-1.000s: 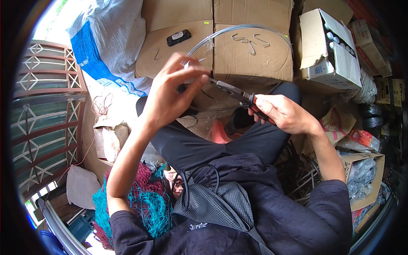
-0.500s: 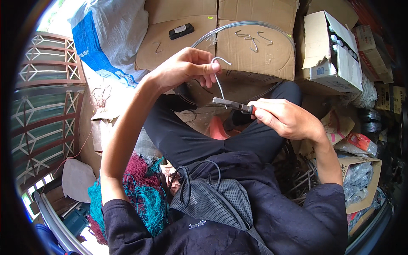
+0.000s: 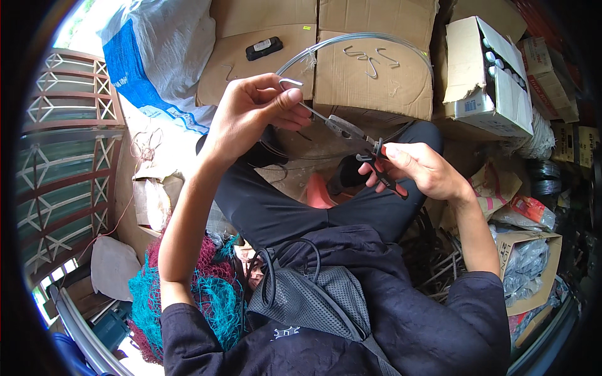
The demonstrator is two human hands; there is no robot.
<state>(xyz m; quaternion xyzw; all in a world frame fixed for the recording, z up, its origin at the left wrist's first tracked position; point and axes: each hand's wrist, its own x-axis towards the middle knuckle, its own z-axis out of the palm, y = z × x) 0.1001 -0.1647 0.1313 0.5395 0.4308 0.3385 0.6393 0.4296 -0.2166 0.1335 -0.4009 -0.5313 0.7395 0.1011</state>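
Note:
My left hand (image 3: 260, 109) is raised over my lap and pinches a short piece of grey wire (image 3: 293, 88) bent into a hook at its top. My right hand (image 3: 417, 169) grips the red and black handles of a pair of pliers (image 3: 364, 143). The plier jaws point up and left and clamp the lower end of that wire, just right of my left thumb. A long arc of grey wire (image 3: 357, 39) curves over the flattened cardboard (image 3: 370, 75) beyond my hands. Two bent wire hooks (image 3: 370, 59) lie on that cardboard.
A black phone (image 3: 263, 47) lies on cardboard at the top. An open white box (image 3: 486, 78) stands at the right, with wire coils (image 3: 542, 175) and packets below it. A white and blue sack (image 3: 160, 56) sits top left, teal and maroon netting (image 3: 207, 294) by my left elbow.
My left hand has moved down and right with the wire piece, bringing it to the plier jaws. The pliers have tilted up to meet the wire.

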